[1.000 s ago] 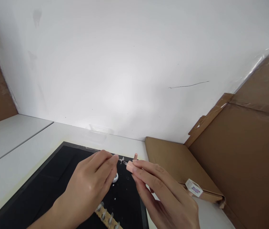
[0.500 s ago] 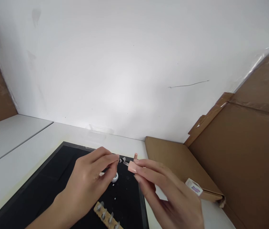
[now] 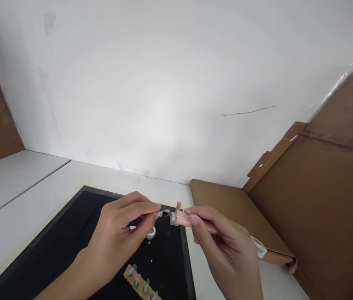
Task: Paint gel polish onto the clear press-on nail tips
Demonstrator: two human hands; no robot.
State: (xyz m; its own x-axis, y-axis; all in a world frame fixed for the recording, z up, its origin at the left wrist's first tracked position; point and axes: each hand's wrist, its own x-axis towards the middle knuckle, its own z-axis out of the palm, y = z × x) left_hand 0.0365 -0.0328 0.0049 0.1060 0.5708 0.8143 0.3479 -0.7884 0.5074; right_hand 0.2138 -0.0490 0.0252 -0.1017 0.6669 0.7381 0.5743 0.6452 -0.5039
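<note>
My left hand [image 3: 118, 231] pinches the end of a tiny black-and-clear piece [image 3: 165, 213] between thumb and fingertips. My right hand [image 3: 224, 246] grips a smooth pink cylindrical tool [image 3: 183, 218], held almost level and pointing left. A slim clear tip at its front end is at or very near the small piece; whether they touch I cannot tell. Just behind the tool stands a small pink upright stem [image 3: 179, 205] above a clear, blocky base. Beneath my left fingers a round white lidded thing [image 3: 151, 233] is partly hidden.
A black mat [image 3: 66, 233] covers the white table. Nearer me lies a tan strip [image 3: 135, 279] with several clear upright pieces. At right are a flat cardboard box [image 3: 226, 200], a small white box [image 3: 259, 247] partly behind my hand, and a cardboard wall [image 3: 326, 200].
My right hand has turned, its thumb now on top, and shifted the pink tool slightly right. More of the tool shows. The left fingertips have edged right.
</note>
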